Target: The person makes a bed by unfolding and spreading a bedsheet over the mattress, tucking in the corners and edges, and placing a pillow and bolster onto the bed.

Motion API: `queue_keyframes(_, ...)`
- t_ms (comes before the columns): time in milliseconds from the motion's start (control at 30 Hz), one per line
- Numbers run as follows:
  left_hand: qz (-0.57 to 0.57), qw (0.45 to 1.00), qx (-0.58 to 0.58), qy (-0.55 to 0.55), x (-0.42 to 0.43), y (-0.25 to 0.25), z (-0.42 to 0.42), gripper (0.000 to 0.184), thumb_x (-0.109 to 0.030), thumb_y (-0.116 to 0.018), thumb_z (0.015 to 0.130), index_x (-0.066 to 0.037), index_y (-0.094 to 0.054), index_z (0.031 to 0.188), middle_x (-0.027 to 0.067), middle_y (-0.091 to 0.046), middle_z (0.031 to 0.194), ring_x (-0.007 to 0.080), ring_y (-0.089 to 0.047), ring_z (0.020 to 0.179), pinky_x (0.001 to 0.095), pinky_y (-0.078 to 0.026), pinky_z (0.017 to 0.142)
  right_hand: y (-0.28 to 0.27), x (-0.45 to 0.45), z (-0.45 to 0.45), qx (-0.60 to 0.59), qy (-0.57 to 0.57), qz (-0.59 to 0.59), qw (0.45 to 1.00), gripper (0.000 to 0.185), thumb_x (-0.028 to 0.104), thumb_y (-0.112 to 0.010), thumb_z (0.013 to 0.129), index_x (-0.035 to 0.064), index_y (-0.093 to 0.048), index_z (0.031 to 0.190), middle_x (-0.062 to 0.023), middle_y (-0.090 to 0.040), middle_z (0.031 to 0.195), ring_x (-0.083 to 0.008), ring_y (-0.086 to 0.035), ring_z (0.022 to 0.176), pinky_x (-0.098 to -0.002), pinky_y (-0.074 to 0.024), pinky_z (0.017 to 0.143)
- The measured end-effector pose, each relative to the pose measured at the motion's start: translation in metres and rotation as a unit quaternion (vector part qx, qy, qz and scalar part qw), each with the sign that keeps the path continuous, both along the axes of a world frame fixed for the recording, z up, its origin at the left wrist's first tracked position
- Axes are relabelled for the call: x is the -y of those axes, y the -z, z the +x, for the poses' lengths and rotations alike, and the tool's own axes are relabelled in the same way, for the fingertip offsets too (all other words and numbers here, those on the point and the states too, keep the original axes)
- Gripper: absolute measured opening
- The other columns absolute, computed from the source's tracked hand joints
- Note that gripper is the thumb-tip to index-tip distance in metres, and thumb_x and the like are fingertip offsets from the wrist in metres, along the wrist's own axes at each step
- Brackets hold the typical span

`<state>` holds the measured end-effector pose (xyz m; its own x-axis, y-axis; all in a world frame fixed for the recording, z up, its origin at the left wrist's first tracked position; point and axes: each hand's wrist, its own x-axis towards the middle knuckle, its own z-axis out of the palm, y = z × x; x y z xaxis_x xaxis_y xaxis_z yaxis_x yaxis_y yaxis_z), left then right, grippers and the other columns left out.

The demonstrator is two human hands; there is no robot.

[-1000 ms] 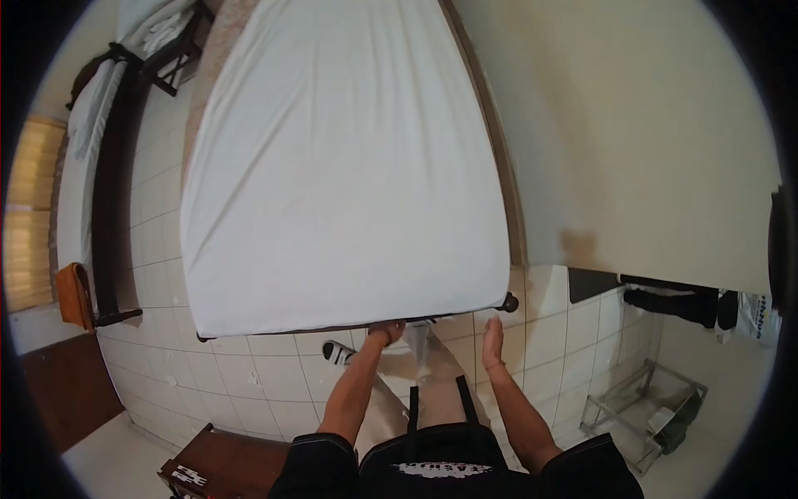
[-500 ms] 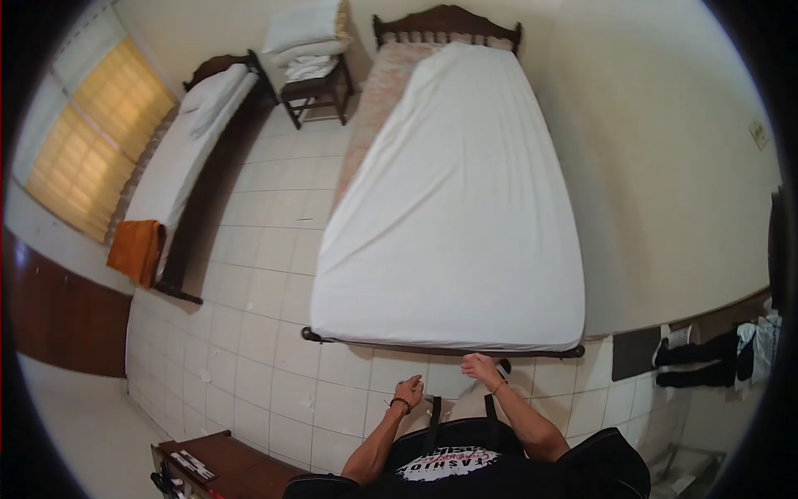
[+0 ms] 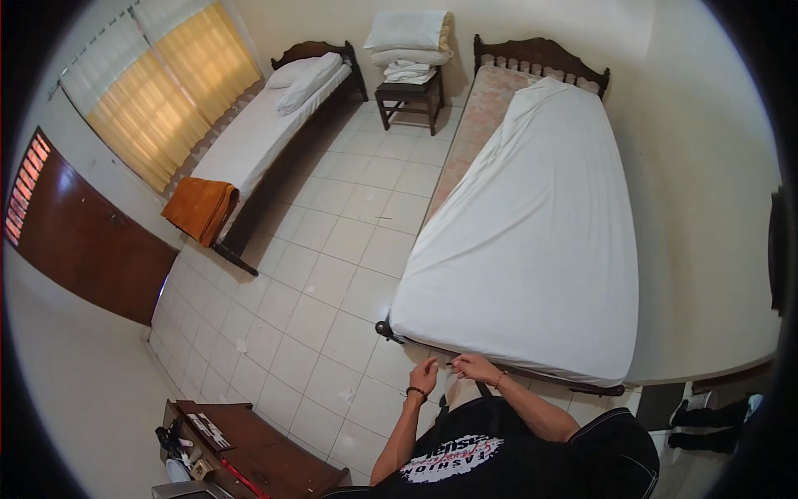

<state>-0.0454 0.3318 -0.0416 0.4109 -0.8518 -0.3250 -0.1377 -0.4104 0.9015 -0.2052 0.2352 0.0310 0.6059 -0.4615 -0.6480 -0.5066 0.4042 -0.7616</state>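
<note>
A white sheet point(image 3: 532, 249) covers most of the near bed and leaves a strip of pink patterned mattress point(image 3: 478, 125) bare along its left side and upper end. Just beyond the foot rail, my left hand point(image 3: 423, 377) is raised with its fingers curled, and a dark bracelet circles the wrist. Close to its right, my right hand point(image 3: 474, 367) is bent inward in front of the bed's foot, fingers curled. Neither hand touches the sheet. Whatever may be between the fingers is too small to make out.
Another bed point(image 3: 249, 150) with an orange cloth point(image 3: 199, 209) stands by the curtained window. Between the beds' heads, a dark chair point(image 3: 411, 104) holds pillows point(image 3: 406, 32) and folded linen. A brown desk point(image 3: 274, 457) is at lower left, a door point(image 3: 83, 233) at far left, dark clothing point(image 3: 706, 424) at right.
The view has swung left and up, showing more of the room. Both hands have left the bed's foot edge and come near each other in front of my body.
</note>
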Motion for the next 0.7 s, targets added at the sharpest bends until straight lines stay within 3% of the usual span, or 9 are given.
queue_keyframes(233, 0.011, 0.998, 0.032, 0.06, 0.015, -0.032, 0.065, 0.029, -0.023, -0.052, 0.08, -0.006, -0.058, 0.103, 0.013, -0.063, 0.084, 0.0191, -0.06, 0.076, 0.0288, -0.046, 0.07, 0.019, 0.056, 0.062, -0.037, 0.006, 0.066, 0.997, 0.031, 0.026, -0.045, 0.086, 0.0007, -0.053, 0.102, -0.0077, -0.059, 0.084, -0.0131, -0.057, 0.07, -0.0221, -0.0471, 0.061)
queue_keyframes(500, 0.012, 0.995, -0.046, -0.092, 0.02, -0.034, 0.148, 0.028, -0.018, -0.051, 0.081, -0.003, -0.057, 0.104, 0.0089, -0.064, 0.083, 0.0133, -0.061, 0.074, 0.0249, -0.047, 0.068, -0.017, 0.124, 0.169, 0.03, -0.032, -0.016, 0.999, 0.03, 0.025, -0.044, 0.085, 0.0007, -0.054, 0.101, -0.0073, -0.058, 0.085, -0.0124, -0.057, 0.072, -0.0219, -0.0458, 0.062)
queue_keyframes(700, 0.029, 0.996, -0.075, -0.044, 0.043, -0.027, 0.218, 0.03, -0.017, -0.051, 0.081, -0.001, -0.055, 0.106, 0.01, -0.064, 0.087, 0.0146, -0.061, 0.076, 0.0249, -0.047, 0.069, 0.003, 0.126, 0.229, 0.05, 0.01, 0.005, 0.999, 0.031, 0.026, -0.045, 0.085, 0.0012, -0.054, 0.1, -0.007, -0.058, 0.085, -0.0125, -0.057, 0.072, -0.0222, -0.0459, 0.063)
